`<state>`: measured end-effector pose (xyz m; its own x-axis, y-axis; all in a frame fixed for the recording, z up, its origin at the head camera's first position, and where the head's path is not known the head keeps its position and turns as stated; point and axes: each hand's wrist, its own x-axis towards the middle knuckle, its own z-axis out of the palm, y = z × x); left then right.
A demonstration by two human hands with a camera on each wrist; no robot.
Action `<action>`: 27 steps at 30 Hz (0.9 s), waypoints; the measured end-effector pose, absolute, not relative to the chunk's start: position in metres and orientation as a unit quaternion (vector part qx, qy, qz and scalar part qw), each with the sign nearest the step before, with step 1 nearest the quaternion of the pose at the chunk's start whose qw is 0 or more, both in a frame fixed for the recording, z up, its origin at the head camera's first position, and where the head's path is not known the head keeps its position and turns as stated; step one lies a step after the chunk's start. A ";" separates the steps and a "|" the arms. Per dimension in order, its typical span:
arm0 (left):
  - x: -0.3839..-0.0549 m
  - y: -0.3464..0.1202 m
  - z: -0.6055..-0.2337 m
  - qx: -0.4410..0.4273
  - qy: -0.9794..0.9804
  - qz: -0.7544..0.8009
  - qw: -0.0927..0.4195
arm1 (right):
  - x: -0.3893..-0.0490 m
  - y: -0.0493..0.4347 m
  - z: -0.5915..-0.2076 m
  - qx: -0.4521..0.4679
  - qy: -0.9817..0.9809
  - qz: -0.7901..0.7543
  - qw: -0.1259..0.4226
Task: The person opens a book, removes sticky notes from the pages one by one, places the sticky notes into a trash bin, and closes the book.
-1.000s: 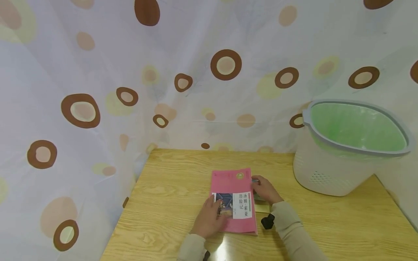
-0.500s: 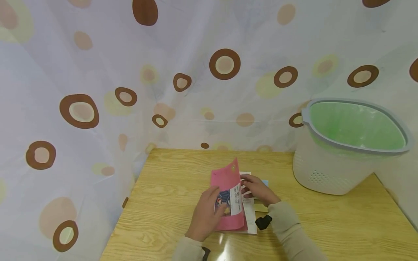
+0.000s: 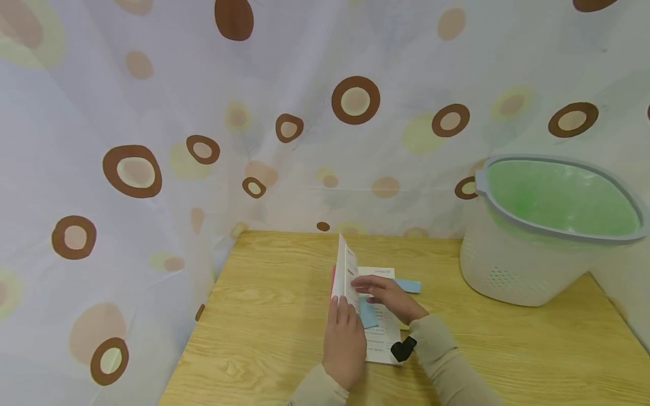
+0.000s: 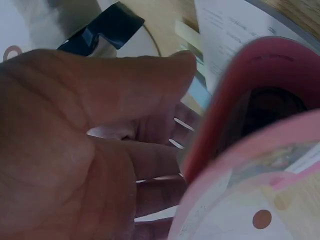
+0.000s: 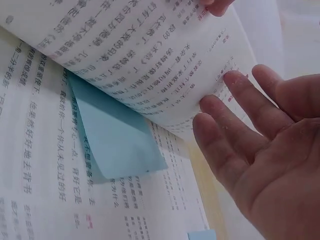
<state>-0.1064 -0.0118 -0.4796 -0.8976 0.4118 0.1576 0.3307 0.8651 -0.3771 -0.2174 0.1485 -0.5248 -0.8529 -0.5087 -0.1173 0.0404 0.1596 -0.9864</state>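
A book with a pink cover lies open on the table, its lifted pages (image 3: pixel 347 270) standing nearly upright toward the left. Printed text fills the lower page (image 5: pixel 40 145). Between the two shows a blue sticky note (image 5: pixel 117 135), part of it under the raised pages. My left hand (image 3: pixel 345 341) rests its straight fingers on the lifted pages near their front end. The pink cover (image 4: pixel 220 110) curves close by those fingers. My right hand (image 3: pixel 388 296) touches the lifted page with extended fingertips, palm turned toward it.
Past the book's right edge a blue paper strip (image 3: pixel 408 286) and a yellow strip (image 3: pixel 404 326) stick out. A white basket (image 3: pixel 500 270) with a grey rim and green inside stands at the back right. Behind the wooden table (image 3: pixel 264 293) hangs a spotted sheet (image 3: pixel 299 56).
The pink cover has been lifted and turned left with pages, showing print and the blue note. My left hand has moved right from the cover onto the pages; the right hand has shifted left.
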 end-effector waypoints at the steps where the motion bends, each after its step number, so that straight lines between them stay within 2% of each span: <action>1: -0.106 -0.012 -0.480 -0.182 -0.959 0.182 0.118 | -0.217 0.148 -0.525 -0.165 0.728 -0.629 0.218; 5: -0.108 -0.014 -0.484 -0.152 -0.960 0.190 0.137 | -0.216 0.144 -0.527 -0.169 0.730 -0.630 0.204; 8: -0.111 -0.018 -0.489 -0.134 -0.964 0.188 0.135 | -0.213 0.140 -0.532 -0.157 0.755 -0.612 0.173; 15: -0.118 -0.036 -0.499 -0.109 -0.977 0.171 0.062 | -0.201 0.133 -0.552 -0.156 0.873 -0.455 0.077; 19: -0.123 -0.044 -0.505 -0.081 -0.985 0.147 0.035 | -0.196 0.129 -0.557 -0.160 0.901 -0.397 0.074; 23: -0.129 -0.053 -0.514 -0.061 -0.988 0.136 0.047 | -0.193 0.126 -0.558 -0.175 0.914 -0.359 0.076; 27: -0.134 -0.063 -0.521 -0.076 -0.987 0.127 0.063 | -0.191 0.124 -0.561 -0.191 0.914 -0.350 0.073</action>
<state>-0.1339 -0.0625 -0.5212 -0.9806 0.1662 0.1041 0.1344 0.9560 -0.2607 -0.1906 0.1237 -0.5612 -0.9168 -0.3993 0.0009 -0.2975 0.6817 -0.6684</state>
